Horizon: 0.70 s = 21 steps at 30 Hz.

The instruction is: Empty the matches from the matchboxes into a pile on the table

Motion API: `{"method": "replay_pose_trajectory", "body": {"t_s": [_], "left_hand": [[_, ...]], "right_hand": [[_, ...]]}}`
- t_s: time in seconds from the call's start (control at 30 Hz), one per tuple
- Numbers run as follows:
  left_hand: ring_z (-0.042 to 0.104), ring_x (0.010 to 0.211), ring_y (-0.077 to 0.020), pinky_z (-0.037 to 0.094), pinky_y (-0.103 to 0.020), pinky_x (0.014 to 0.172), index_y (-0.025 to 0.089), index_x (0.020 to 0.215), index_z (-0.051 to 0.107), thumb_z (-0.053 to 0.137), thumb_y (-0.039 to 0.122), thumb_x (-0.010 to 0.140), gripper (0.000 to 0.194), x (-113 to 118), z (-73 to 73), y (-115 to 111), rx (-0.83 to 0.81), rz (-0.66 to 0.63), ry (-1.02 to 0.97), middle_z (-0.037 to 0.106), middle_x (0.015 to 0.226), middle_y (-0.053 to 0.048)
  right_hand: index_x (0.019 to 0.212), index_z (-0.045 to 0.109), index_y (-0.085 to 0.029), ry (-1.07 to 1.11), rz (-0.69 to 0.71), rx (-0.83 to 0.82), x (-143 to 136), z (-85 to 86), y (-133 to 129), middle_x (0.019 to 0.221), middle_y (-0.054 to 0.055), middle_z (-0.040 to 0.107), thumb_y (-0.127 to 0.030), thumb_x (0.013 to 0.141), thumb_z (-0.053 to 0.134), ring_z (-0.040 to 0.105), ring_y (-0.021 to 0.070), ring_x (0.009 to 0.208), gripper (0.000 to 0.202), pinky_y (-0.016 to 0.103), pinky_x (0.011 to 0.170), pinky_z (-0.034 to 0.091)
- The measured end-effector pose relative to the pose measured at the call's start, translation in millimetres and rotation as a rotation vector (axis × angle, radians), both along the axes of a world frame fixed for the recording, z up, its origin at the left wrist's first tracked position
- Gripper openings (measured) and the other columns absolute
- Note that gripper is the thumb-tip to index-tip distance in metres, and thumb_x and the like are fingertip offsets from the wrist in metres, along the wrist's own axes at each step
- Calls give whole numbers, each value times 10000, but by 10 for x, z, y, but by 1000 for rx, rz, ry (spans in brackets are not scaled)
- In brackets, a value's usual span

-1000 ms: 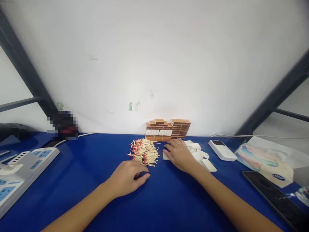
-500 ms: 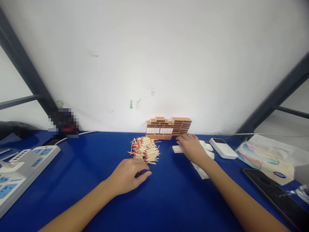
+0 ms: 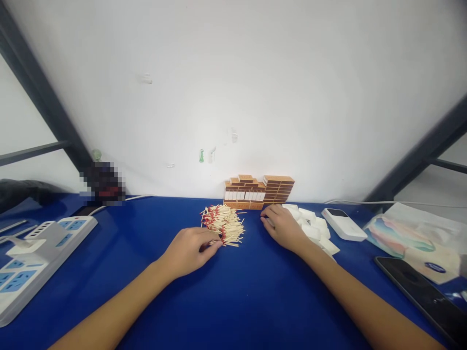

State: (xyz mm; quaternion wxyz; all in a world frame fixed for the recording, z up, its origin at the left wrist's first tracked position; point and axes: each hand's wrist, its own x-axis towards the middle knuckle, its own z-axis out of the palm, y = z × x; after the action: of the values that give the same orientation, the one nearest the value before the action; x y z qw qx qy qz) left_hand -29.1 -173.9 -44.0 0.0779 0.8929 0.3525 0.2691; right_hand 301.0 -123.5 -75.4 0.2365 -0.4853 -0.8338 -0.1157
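A heap of red-tipped matches [image 3: 228, 221] lies on the blue table, in front of the stacked matchboxes. At the heap's near left edge, my left hand [image 3: 191, 250] pinches a few matches between thumb and fingertips, mostly hidden by the fingers. To the right of the heap, my right hand [image 3: 284, 227] has its fingers curled around a small white matchbox tray [image 3: 270, 221], of which only a bit shows. Several more white trays [image 3: 316, 228] lie jumbled beside and behind that hand, partly covered by it.
Brown matchboxes [image 3: 279, 189] stand stacked against the white wall, some with white ends showing. At the right are a white device with a dark screen [image 3: 344, 224], a tissue pack [image 3: 404, 233] and a phone [image 3: 416, 287]. A power strip [image 3: 51, 262] lies at the left.
My left hand has moved up to the matches and its fingers have closed. My right hand's fingers have curled in, and the white trays near it lie differently. The view has shifted slightly.
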Motion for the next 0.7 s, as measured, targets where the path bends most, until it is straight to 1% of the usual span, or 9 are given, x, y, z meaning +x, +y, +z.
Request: {"method": "replay_pose_trajectory", "body": {"t_s": [0.13,0.23,0.37,0.47,0.53,0.6,0.63,0.7], "left_hand": [[588,625,-121,412,-254,618,264,987,761,534,365,1012,250,-103,22,102,14,67,19,698,753,14],[583,616,-124,400,-250,605,257,974,766,525,387,1015,277,-146,17,150,35,94,23,692,733,8],[590,622,-132,403,-251,604,249,986,767,497,419,1023,321,-166,9,169,44,101,32,695,728,-3],[620,672,-143,429,-264,643,246,1028,759,481,429,1024,333,-238,45,229,43,129,68,725,812,-16],[640,733,-161,456,-281,697,244,1069,749,496,443,1010,327,-334,94,321,48,202,105,739,882,-28],[660,811,-188,472,-301,753,247,1119,730,512,455,995,327,-444,151,443,25,320,141,741,926,-33],[666,819,-194,478,-305,763,233,1129,719,511,457,991,336,-492,177,507,-14,381,151,741,935,-41],[678,837,-221,480,-317,737,210,1121,697,476,435,1000,337,-561,214,616,-74,489,236,740,974,-67]], "right_hand": [[983,671,-174,-12,5,11,238,6,119,970,115,678,-213,979,503,602,268,939,173,408,865,479],[949,684,-181,-33,-1,14,305,35,141,951,117,685,-249,981,512,610,270,932,187,406,849,482],[1034,694,-183,-76,-28,-16,237,141,55,1012,125,696,-341,996,530,612,286,990,231,425,888,474],[1082,685,-184,-63,-30,-20,114,237,-56,1064,126,698,-358,1008,518,605,285,1029,252,424,921,463],[1083,679,-189,-41,-25,-10,27,265,-111,1068,120,702,-341,1018,496,603,276,1028,247,412,927,456],[1072,672,-185,-33,-34,5,-50,245,-133,1040,117,701,-307,1021,475,603,269,1007,237,398,912,450],[1056,668,-181,-39,-43,10,-84,219,-132,1014,115,697,-288,1020,467,603,266,986,230,390,895,448],[998,656,-177,-58,-61,9,-142,154,-117,956,107,683,-255,1014,458,603,256,935,213,371,851,442]]}}
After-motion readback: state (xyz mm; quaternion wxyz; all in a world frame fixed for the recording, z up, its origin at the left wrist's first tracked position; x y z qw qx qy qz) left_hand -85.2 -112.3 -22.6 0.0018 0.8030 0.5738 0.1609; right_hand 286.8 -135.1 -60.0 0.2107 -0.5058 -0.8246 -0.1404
